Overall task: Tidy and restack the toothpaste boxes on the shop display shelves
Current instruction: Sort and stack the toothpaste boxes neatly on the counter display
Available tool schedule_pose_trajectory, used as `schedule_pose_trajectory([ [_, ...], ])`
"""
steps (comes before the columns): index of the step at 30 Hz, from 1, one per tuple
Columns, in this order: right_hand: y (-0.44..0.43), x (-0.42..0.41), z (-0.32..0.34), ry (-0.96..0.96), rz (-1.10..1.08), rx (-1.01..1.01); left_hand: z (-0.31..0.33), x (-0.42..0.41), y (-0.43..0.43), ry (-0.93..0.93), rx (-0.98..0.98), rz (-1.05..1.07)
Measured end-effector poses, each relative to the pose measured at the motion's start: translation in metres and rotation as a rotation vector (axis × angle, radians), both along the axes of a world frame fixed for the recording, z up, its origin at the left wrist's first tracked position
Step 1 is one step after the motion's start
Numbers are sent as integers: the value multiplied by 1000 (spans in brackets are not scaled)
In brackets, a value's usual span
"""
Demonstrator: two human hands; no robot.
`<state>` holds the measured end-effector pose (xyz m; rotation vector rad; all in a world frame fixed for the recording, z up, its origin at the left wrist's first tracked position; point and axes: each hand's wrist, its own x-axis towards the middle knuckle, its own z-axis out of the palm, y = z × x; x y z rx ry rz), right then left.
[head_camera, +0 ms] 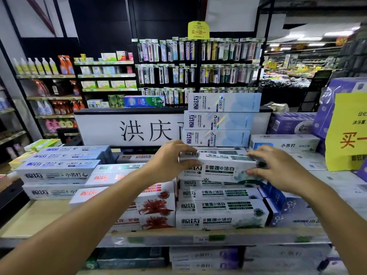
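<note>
Boxes with purple print (204, 255) fill the lower shelf, nearest the camera. Above the shelf edge (158, 238) sits the green stack (220, 213), with red-flower boxes (156, 207) touching it on the left. Both hands meet on the top box (218, 165) of that stack. The left hand (172, 161) grips its left end, fingers curled over the top and thumb on the front face. The right hand (278, 169) pinches the right end the same way. The top box looks slightly askew over those beneath, so the step in hand seems to be squaring it on the pile. The next move, I judge, is to nudge it flush with the boxes below, then let go gently. Three blue boxes (220, 120) are stacked on edge just behind — a careless push could topple them against the white sign (129, 130).
</note>
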<state>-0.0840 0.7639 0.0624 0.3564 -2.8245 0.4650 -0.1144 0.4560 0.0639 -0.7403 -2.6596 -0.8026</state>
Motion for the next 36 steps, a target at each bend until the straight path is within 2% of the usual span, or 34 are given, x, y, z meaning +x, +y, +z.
schedule_pose_trajectory([
  [5,-4,-4,-8,-34,-40,185,-13,1,1,-63,-166,-36],
  [10,-4,-4,-13,16,-27,146,-20,1,2,3,-181,-25],
  [18,-8,5,-19,52,-1,212,-22,5,3,57,-219,-47],
  [25,2,15,-8,-91,111,150,-7,12,3,-129,-205,-139],
  [31,4,26,-14,-97,136,170,-10,25,7,-58,-340,-242],
  [36,3,28,-10,-169,117,211,-9,27,8,-151,-349,-269],
])
